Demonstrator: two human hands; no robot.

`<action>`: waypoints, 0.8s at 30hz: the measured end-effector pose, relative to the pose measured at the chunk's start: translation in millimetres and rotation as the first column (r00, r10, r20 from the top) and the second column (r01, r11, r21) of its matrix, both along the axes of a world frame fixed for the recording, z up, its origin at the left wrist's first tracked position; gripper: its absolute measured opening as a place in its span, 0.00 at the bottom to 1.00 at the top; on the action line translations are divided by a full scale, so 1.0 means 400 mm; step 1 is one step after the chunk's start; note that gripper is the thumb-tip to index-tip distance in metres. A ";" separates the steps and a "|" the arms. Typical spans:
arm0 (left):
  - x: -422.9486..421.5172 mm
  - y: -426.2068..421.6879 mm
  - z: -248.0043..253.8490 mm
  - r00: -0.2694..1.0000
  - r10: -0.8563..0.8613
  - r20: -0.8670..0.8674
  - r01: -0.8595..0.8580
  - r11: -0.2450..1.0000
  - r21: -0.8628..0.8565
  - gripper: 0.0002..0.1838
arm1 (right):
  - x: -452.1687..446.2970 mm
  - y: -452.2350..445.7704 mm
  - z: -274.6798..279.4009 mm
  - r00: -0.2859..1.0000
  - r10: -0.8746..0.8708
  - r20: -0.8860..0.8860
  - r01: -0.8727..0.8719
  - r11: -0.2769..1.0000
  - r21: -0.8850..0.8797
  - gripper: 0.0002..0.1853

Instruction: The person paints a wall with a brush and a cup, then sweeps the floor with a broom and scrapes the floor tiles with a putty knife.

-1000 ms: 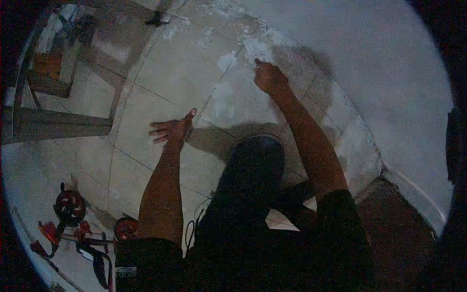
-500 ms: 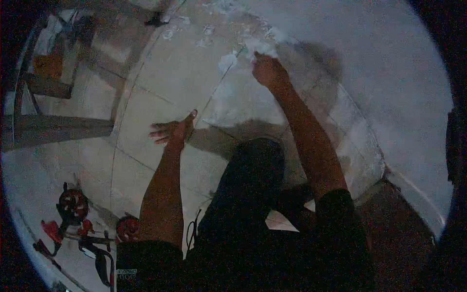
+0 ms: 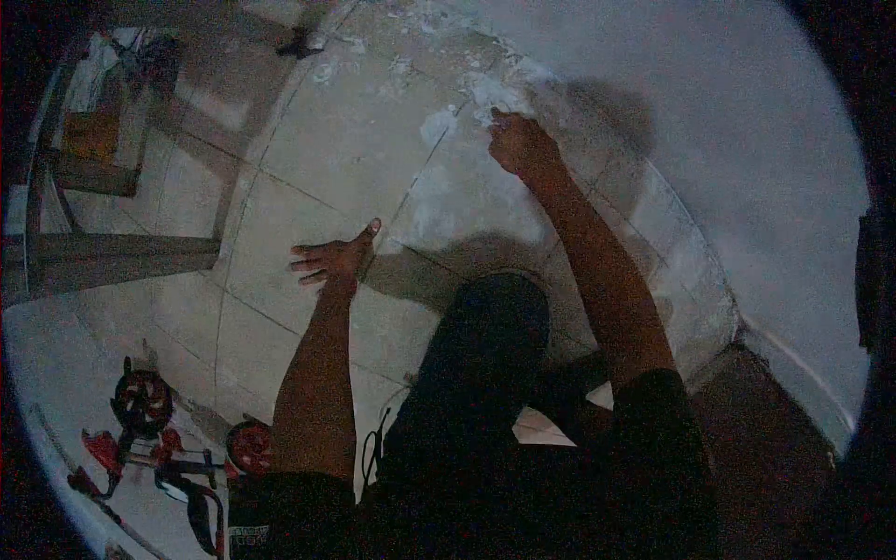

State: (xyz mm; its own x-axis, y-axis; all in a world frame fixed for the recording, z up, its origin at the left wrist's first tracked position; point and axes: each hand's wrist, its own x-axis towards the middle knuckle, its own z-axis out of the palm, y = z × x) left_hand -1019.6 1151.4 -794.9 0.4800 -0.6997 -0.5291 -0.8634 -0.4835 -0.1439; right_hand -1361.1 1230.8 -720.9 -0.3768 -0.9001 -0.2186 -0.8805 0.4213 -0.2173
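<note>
My left hand [image 3: 338,257] is spread flat on or just above the tiled floor [image 3: 327,159], palm side hard to see, holding nothing. Farther forward, my right hand [image 3: 518,140] has its fingers curled together beside a white powdery or pasty patch [image 3: 497,91] on the tiles. Whether something small is between those fingers is too dark to make out. A second white patch [image 3: 439,124] lies to the left of my right hand. Whitish smears mark the floor between my hands.
A red and black wheeled object [image 3: 145,404] stands at the lower left. A framed piece of furniture [image 3: 121,257] is at the left, with an orange item [image 3: 91,137] behind it. A pale wall [image 3: 747,159] borders the floor on the right. My bent knee [image 3: 495,327] is between my arms.
My right hand moves slightly forward, then back, staying by the white patch. My left hand keeps its spread pose. The whole view shifts slightly.
</note>
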 end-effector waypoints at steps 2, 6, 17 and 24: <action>0.000 0.005 -0.067 0.977 -0.030 0.209 0.046 0.997 -0.070 0.96 | -0.008 -0.018 0.002 0.983 -0.154 0.098 0.160 0.985 -0.060 0.16; -0.008 -0.004 -0.030 0.994 -0.008 0.113 0.014 0.999 -0.048 0.96 | -0.087 -0.112 -0.035 0.989 -0.056 0.134 0.032 0.983 0.180 0.22; -0.018 -0.002 0.007 0.999 0.006 -0.047 -0.006 1.000 -0.009 0.94 | -0.059 -0.008 -0.140 0.924 -0.069 0.377 0.108 0.991 -0.083 0.26; -0.030 -0.013 0.035 0.979 0.174 -0.102 -0.171 0.985 0.036 0.94 | 0.152 -0.017 0.054 0.977 -0.081 0.197 0.040 0.978 0.203 0.21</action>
